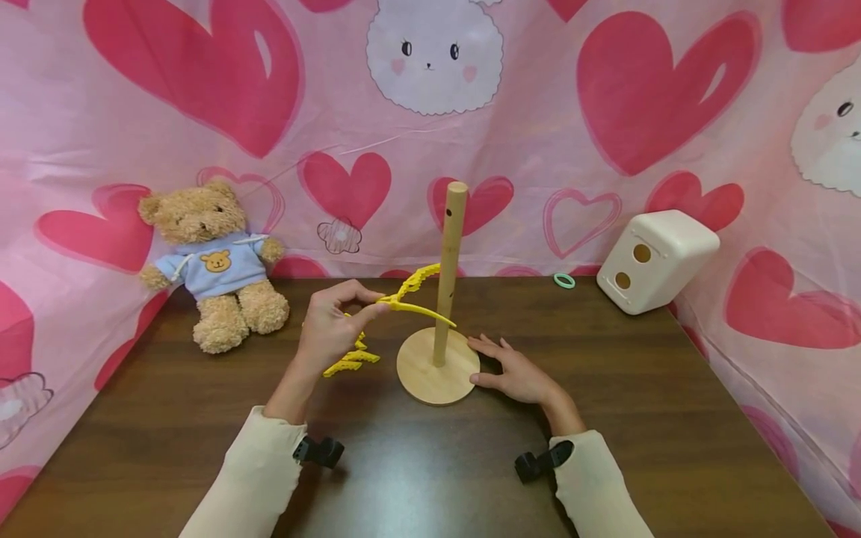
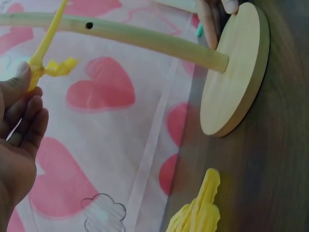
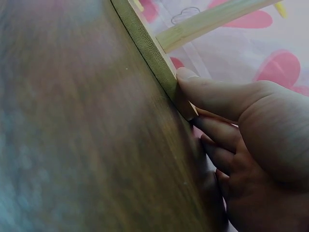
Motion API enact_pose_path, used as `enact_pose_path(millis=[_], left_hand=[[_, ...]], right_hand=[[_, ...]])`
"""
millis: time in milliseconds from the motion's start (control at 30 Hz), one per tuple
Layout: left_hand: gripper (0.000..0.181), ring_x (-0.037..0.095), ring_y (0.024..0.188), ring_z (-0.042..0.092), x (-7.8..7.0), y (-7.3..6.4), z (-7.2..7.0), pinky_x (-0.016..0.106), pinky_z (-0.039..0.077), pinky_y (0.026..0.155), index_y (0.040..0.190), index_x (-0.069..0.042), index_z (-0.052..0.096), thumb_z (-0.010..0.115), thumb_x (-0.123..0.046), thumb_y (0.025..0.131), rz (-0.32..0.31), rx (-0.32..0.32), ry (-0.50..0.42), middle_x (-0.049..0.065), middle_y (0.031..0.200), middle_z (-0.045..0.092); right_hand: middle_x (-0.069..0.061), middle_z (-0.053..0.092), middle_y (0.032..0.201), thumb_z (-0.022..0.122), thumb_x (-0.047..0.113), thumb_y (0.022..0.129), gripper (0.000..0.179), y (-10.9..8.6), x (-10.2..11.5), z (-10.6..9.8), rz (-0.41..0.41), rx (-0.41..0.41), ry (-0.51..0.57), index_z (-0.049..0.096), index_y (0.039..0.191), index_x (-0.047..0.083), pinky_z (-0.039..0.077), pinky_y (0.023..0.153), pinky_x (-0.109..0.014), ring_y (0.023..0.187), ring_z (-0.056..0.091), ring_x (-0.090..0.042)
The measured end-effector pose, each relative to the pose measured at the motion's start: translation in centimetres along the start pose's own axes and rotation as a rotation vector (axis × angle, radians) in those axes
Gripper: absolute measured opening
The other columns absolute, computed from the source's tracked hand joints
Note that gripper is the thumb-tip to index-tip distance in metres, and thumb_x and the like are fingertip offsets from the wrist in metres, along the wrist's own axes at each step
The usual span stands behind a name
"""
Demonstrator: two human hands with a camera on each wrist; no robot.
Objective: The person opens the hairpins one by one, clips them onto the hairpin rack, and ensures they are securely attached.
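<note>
Left hand [image 1: 329,325] at nine o'clock of the post [image 1: 449,276], thumb and fingertips clamped on the hinge end of a yellow clip [image 1: 403,305]! That hold leaves both prongs free, spread apart and aimed at three o'clock: the smooth one crosses in front of the post, the toothed one ends by its edge. Whether either touches the wood, I can't tell.

Over at three o'clock on the round base [image 1: 430,385], the right hand [image 1: 518,373] sets thumb and forefinger on the rim, digits apart, not wrapped round anything; presumably that light press keeps the tall post from tipping or sliding.

More yellow clips [image 1: 351,362] lie on the table [image 1: 639,388] at the base's nine, probably parked there for easy left-hand reach. Teddy bear [image 1: 225,269] towards ten, mint ring [image 1: 565,287] and white box [image 1: 662,261] towards two, all well apart from the work.
</note>
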State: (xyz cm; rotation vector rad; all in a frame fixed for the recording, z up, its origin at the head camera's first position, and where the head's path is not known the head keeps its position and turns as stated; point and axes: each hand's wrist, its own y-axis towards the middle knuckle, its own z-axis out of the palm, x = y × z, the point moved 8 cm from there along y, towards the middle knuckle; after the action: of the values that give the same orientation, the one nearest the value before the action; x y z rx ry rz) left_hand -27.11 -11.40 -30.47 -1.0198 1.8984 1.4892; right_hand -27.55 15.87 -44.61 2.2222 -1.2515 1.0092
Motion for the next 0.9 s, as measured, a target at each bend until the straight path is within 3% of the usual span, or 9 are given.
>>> enact_pose_path(millis=[200,433,600,900], left_hand=[[0.008,0.015,0.068,0.055,0.2,0.1,1.2,0.021,0.044,0.057,0.088,-0.002,0.076,0.083,-0.003,0.083,0.004,0.021,-0.016,0.008,0.088,0.074],[0.01,0.016,0.07,0.058,0.0,0.1,2.2,0.024,0.048,0.058,0.089,-0.003,0.076,0.083,-0.001,0.082,0.037,0.065,-0.014,0.007,0.089,0.074],[0.01,0.017,0.068,0.057,0.0,0.1,2.7,0.024,0.048,0.056,0.089,-0.003,0.076,0.083,-0.002,0.082,0.023,0.098,-0.039,0.006,0.09,0.073],[0.011,0.018,0.077,0.063,0.3,0.0,3.3,0.033,0.056,0.065,0.091,-0.003,0.076,0.083,-0.003,0.083,-0.012,0.117,-0.055,0.005,0.088,0.072]], right_hand=[[-0.019,0.038,0.158,0.073,0.03,0.095,0.07,0.1,0.0,0.0,0.006,0.005,0.0,0.044,0.153,0.004,0.005,0.12,-0.06,0.152,0.019,-0.035],[-0.018,0.038,0.158,0.073,0.03,0.095,0.069,0.1,0.0,0.0,0.002,0.004,-0.002,0.044,0.153,0.004,0.005,0.12,-0.06,0.151,0.019,-0.036],[-0.017,0.037,0.159,0.073,0.031,0.095,0.069,0.0,-0.2,0.1,0.019,0.005,0.006,0.044,0.153,0.005,0.005,0.119,-0.061,0.152,0.016,-0.037],[-0.017,0.038,0.158,0.073,0.03,0.095,0.068,-0.1,0.0,0.0,0.016,0.0,0.012,0.045,0.152,0.005,0.005,0.119,-0.061,0.152,0.017,-0.037]])
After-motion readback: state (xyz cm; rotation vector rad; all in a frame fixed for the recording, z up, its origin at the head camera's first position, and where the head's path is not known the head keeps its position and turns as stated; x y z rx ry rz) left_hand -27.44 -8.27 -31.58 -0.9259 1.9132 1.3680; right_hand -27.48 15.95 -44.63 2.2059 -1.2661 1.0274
